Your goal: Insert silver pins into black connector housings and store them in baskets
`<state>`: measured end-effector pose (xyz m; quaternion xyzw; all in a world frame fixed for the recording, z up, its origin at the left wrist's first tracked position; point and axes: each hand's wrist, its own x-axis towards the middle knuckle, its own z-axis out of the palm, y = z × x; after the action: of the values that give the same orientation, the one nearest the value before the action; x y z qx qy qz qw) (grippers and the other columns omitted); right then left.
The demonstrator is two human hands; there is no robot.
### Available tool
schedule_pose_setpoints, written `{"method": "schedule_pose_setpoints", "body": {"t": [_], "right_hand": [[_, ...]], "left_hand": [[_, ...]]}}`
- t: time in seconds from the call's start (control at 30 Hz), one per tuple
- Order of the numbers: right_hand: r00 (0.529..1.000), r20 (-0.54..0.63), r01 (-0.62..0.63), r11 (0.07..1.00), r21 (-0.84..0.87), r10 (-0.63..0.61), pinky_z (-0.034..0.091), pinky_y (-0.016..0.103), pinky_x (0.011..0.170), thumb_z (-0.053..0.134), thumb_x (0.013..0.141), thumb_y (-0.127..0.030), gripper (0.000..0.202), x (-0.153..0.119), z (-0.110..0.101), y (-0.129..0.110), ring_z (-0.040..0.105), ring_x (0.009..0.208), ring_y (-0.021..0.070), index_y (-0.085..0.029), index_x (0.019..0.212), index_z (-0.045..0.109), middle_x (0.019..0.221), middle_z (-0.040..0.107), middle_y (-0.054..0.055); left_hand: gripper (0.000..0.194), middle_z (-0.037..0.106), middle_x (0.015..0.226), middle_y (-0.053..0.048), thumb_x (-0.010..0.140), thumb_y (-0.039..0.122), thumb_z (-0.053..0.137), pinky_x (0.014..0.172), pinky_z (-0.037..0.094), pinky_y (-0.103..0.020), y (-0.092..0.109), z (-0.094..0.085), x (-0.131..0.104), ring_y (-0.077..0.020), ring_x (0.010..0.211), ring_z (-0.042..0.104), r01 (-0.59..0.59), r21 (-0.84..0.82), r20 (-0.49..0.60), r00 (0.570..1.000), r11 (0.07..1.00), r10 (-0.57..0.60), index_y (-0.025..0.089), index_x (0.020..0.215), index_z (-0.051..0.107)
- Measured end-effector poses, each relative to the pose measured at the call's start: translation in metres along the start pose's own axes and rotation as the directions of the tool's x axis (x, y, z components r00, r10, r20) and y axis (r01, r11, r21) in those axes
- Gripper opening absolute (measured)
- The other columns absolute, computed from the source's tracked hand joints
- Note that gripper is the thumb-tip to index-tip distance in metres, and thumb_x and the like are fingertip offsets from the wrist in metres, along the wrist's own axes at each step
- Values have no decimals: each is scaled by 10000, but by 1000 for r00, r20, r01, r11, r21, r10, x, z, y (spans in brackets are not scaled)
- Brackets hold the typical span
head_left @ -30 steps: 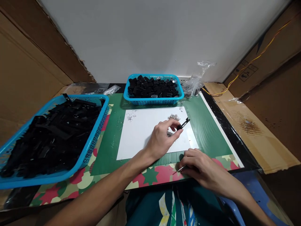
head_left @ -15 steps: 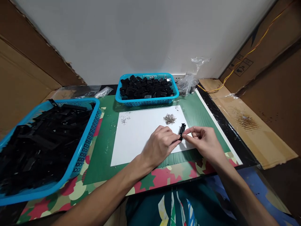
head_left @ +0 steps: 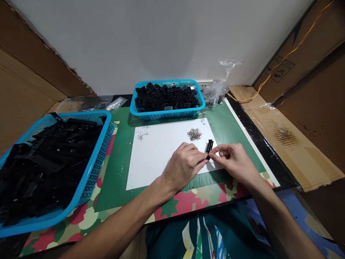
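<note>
Between my hands a narrow black plastic part [head_left: 209, 146] stands nearly upright over the right side of a white sheet [head_left: 156, 158]. My left hand [head_left: 185, 162] pinches its lower end between thumb and forefinger. From the other side, my right hand [head_left: 233, 158] is closed in a pinch, thumb and fingertip against the part's lower end. Whatever tiny thing may be between those right fingertips is too small to see. Just beyond the part lies a heap of tiny brass-coloured metal pieces [head_left: 194, 134]. A looser scatter of small silvery pieces [head_left: 142, 134] lies at the sheet's far left corner.
A large blue basket [head_left: 93, 158] of long black plastic parts stands at the left. Behind the sheet is a smaller blue basket [head_left: 167, 115] of short black pieces. Clear plastic bags [head_left: 215, 91] lie by the wall. Cardboard [head_left: 285, 140] borders the right side.
The view has shifted slightly. Both hands stay pinched at the black part's lower end, and the part has turned a little.
</note>
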<state>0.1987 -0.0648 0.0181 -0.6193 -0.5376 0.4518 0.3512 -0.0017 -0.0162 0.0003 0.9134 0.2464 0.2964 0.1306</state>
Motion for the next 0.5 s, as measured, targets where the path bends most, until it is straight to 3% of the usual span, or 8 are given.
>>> {"method": "schedule_pose_setpoints", "body": {"t": [0.1,0.27,0.5], "right_hand": [[1000,11,-7,1000,17,6,176,260,474,718,843,-375,252,0,-2,-1,277,504,89,-128,834,766,540,347,-73],[997,70,-36,999,11,35,204,264,483,747,829,-446,326,0,-5,-6,345,521,100,-122,804,772,567,492,-26],[982,135,151,982,-117,-135,281,267,533,709,910,-436,311,8,-12,1,437,594,124,-152,876,829,644,636,13]], "left_hand": [[100,776,821,-23,984,196,662,798,446,-366,0,0,0,-201,835,667,-1,-5,11,1000,1000,1,150,954,746],[105,771,813,-23,987,188,655,789,441,-361,0,0,0,-200,826,667,-15,-8,7,1000,1000,15,150,944,743],[114,776,840,-32,991,188,639,795,443,-366,-2,0,0,-205,833,667,-7,-6,14,1000,1000,7,146,959,740]]}}
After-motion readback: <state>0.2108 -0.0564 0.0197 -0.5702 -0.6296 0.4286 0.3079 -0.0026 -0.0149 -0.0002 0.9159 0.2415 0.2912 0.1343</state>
